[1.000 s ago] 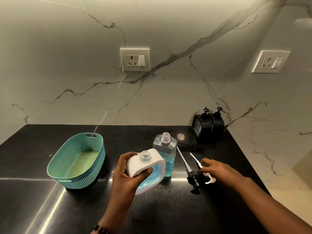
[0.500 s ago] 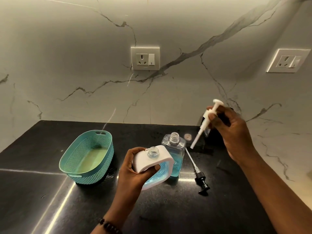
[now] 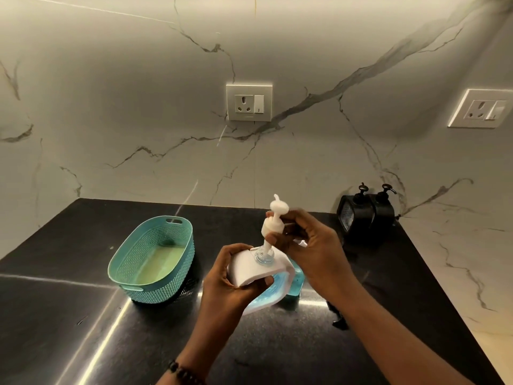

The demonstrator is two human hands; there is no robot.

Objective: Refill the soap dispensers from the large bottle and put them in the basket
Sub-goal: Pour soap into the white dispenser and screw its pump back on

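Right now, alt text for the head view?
The right hand lowers a white pump into the open neck of a white soap dispenser held by the left hand. A teal basket sits left on the black counter.

The left hand (image 3: 227,284) grips the white dispenser (image 3: 249,269) while the right hand (image 3: 313,251) holds the white pump (image 3: 273,226) in its neck.
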